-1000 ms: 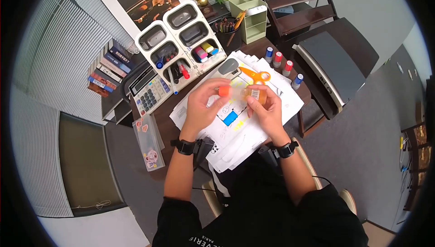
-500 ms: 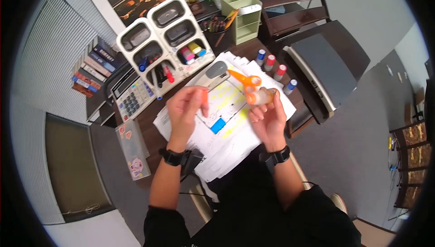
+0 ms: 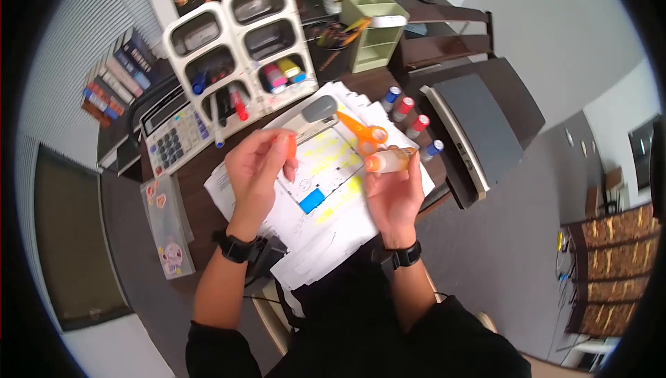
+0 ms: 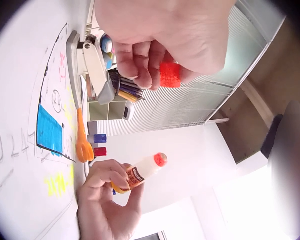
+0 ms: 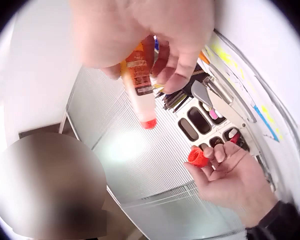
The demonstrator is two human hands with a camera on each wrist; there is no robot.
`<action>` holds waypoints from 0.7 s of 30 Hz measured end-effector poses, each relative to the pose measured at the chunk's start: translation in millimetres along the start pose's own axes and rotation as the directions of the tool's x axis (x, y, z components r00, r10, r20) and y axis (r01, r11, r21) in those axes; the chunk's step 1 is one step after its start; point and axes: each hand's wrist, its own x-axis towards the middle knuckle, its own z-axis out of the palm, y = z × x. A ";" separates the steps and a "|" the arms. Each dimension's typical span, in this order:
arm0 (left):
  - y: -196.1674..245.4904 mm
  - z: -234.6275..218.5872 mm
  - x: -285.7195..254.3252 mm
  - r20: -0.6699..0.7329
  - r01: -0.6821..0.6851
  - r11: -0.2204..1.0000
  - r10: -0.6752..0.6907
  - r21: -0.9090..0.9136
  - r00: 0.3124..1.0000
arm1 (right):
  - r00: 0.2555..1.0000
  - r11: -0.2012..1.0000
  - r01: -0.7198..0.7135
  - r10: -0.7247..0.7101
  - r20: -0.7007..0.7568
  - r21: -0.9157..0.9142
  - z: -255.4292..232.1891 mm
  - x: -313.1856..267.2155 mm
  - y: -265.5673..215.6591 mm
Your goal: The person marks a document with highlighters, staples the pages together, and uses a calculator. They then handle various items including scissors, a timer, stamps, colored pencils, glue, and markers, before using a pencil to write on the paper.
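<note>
My left hand (image 3: pixel 255 173) pinches a small orange-red cap (image 5: pixel 198 157) between thumb and fingers, its hollow opening visible in the right wrist view. My right hand (image 3: pixel 397 201) holds a glue bottle (image 4: pixel 144 171) with a clear body, an orange label and a bare orange-red tip. In the head view the bottle lies almost level, its tip towards the left hand, with a gap between bottle and cap. Both hands are above a stack of papers (image 3: pixel 340 232) bearing yellow highlighting and a blue rectangle (image 3: pixel 312 201).
Orange scissors (image 3: pixel 362 133) and a grey-topped stapler (image 3: pixel 319 109) lie on the papers. Several blue- and red-topped cylinders (image 3: pixel 417 125) stand to the right. A white organizer (image 3: pixel 229 17) with pens, a calculator (image 3: pixel 173 140) and a stickered clear case (image 3: pixel 165 229) are to the left.
The cap has come away from the bottle and the hands have moved apart. The bottle's tip has turned towards the left hand. The head view has shifted, sliding the scene leftwards.
</note>
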 end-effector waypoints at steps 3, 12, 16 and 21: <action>-1.9 -4.7 -2.3 -0.136 -0.010 1.000 0.009 -0.001 0.991 | 0.953 0.389 0.248 -0.262 0.152 -0.887 30.2 4.8 1.7; -8.8 -11.0 5.8 -0.147 -0.108 0.992 0.097 -0.071 0.984 | 0.804 -0.233 0.589 0.263 0.533 -0.774 60.0 49.0 6.6; -12.0 -16.5 9.7 -0.142 -0.126 0.989 0.114 -0.077 0.983 | 0.797 -0.322 0.597 0.340 0.499 -0.735 67.6 63.5 -4.9; -13.7 -20.2 8.1 -0.124 -0.122 0.993 0.121 0.001 0.985 | 0.780 -0.387 0.624 0.356 0.514 -0.679 67.8 79.1 -10.7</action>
